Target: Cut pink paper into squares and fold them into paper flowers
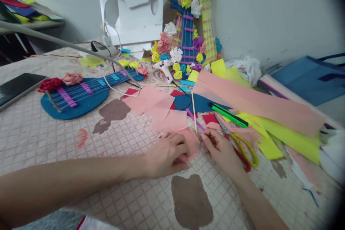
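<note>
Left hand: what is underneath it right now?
Part of a thin pink paper sheet shows beside and partly beneath the left hand, with pale grid-patterned tablecloth around. Whatever the hand itself covers is hidden and cannot be told.

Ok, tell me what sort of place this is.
Probably a craft table, whether at home or in a workshop I can't tell: a glue gun, scissors and pink sheets lie near a flower-trimmed blue guitar shape.
</note>
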`<state>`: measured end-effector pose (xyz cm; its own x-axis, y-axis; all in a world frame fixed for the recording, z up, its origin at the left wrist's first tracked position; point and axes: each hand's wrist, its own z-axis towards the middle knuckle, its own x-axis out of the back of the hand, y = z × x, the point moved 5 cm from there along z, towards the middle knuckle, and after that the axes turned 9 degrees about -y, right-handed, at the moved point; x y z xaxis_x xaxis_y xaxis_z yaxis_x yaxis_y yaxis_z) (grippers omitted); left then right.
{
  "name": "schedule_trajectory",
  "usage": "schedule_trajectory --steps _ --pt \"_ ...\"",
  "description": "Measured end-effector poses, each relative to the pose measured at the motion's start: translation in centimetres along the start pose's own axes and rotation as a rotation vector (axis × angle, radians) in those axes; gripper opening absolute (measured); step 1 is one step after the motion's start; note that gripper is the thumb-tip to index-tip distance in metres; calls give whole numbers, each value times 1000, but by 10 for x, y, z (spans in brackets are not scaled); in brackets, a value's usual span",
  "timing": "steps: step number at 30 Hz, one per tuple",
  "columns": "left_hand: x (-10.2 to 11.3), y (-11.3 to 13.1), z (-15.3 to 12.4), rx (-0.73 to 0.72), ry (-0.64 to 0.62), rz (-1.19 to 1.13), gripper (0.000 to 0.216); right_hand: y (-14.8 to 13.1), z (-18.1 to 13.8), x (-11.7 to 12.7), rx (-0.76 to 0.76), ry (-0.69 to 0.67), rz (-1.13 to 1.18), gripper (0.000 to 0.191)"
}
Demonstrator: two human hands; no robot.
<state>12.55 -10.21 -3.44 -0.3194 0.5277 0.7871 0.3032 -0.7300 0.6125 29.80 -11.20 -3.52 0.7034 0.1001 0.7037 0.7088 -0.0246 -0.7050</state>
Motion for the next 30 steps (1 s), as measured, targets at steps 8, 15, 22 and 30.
schedule_trajectory --steps 8,15,22,30 --pt "27 -1 -8 11 305 -71 13 -11 7 -7 47 4 -100 16" --pt "37 -29 -4 201 292 46 13 -12 5 -8 47 6 -162 12" --pt "27 -31 0 174 188 108 16 -11 5 -7 58 -39 25 9" --pt "28 -31 0 177 195 78 14 -11 5 -11 88 -82 195 17"
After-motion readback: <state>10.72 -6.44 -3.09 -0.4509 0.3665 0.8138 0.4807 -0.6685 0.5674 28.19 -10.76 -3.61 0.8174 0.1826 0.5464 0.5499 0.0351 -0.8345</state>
